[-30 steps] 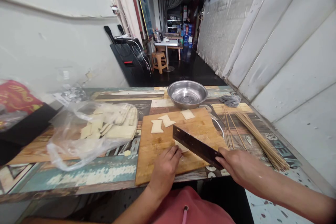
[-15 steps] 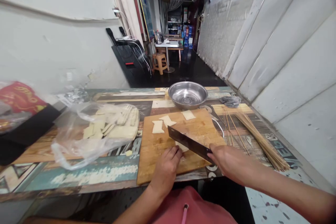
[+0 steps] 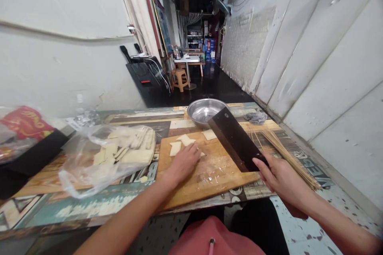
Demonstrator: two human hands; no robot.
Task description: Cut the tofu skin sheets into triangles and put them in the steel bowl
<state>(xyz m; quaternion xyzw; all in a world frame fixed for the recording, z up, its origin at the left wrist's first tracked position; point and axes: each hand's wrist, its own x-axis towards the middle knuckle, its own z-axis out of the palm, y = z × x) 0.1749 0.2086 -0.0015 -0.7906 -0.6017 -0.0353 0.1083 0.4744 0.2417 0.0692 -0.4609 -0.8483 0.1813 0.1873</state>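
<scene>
My right hand [image 3: 279,177] is closed round the handle of a dark cleaver [image 3: 235,139], whose broad blade is lifted over the right side of the wooden cutting board [image 3: 209,175]. Reaching across the board, my left hand [image 3: 182,161] rests with bent fingers on a pale flat piece near the other cut pieces [image 3: 181,143] at the board's far edge. Whether those fingers grip the piece I cannot tell. A wet patch shines in the board's middle.
A steel bowl [image 3: 203,110] stands behind the board. Left of the board lies a clear plastic bag [image 3: 110,153] with several pale slices. Bamboo skewers [image 3: 287,153] and a grey rag [image 3: 255,117] lie at the right. A black box [image 3: 26,151] sits far left.
My left hand slid forward from the board's near edge to its far part with a piece. The cleaver rose off the board and swung to the right.
</scene>
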